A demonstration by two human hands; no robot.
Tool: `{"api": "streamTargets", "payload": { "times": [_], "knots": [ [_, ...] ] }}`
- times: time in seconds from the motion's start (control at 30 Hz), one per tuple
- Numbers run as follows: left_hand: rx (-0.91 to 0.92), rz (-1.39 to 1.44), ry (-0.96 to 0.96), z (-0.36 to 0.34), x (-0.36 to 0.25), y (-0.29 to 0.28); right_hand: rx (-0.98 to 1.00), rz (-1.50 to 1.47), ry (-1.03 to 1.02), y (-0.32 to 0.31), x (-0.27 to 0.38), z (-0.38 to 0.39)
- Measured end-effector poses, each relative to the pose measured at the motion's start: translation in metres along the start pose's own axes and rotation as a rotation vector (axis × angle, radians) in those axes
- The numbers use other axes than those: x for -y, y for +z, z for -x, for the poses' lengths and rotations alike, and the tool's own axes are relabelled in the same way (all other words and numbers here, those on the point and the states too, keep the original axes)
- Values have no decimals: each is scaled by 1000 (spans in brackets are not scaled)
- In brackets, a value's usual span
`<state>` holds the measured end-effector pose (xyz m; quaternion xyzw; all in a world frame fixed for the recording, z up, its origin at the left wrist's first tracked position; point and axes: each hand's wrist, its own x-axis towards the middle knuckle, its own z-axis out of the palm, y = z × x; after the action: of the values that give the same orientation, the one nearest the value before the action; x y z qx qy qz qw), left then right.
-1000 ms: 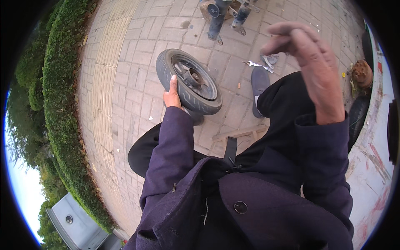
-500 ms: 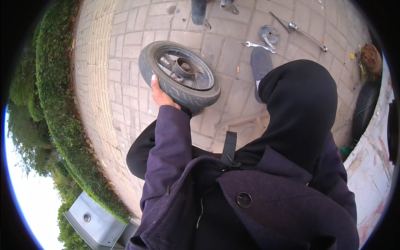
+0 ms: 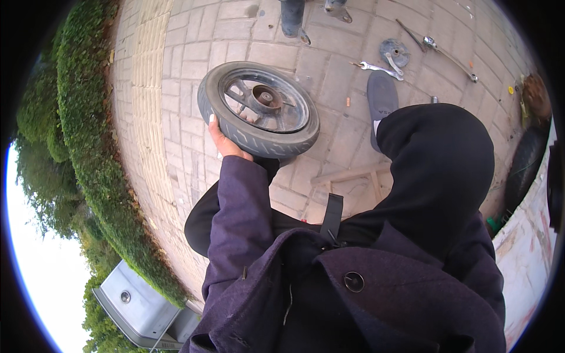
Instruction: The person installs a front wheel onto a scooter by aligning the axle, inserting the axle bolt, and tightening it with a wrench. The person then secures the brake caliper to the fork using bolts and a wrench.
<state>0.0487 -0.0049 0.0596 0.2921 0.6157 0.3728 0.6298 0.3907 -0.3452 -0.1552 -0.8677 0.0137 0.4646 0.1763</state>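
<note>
Gripping the cast wheel (image 3: 266, 97) by the tyre (image 3: 259, 140) with the left hand (image 3: 226, 141), tilted over the paving (image 3: 335, 76), left of the grey shoe (image 3: 382, 94). Cannot tell the right hand's state: out of view. Judged dismounted, apart from the fork legs (image 3: 291, 17), with tyre seated on rim (image 3: 299, 109); not yet mounted. Also found detached: brake plate (image 3: 397, 50), beside an open-ended wrench (image 3: 371, 66), near a ratchet (image 3: 452, 60). Working outdoors on block paving, with ridged strip (image 3: 150, 88) and clipped hedge (image 3: 97, 159) at left.

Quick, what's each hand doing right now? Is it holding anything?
Left hand: holding the wheel by its black tire.
Right hand: out of sight, so I can't tell if it's open, closed or holding something.
</note>
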Motion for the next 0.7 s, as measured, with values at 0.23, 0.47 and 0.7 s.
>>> {"api": "streamTargets", "payload": {
  "times": [0.23, 0.47, 0.7],
  "knots": [
    [1, 38, -8, -8, 4, -8, -25, 184, -39, 8, 11, -11],
    [35, 94, 54, 6, 8, 2, -32, 211, -68, -15, 21, -11],
    [129, 57, 161, 27, 48, -1, 32, -143, -101, -124, 23, 29]
  ]
}}
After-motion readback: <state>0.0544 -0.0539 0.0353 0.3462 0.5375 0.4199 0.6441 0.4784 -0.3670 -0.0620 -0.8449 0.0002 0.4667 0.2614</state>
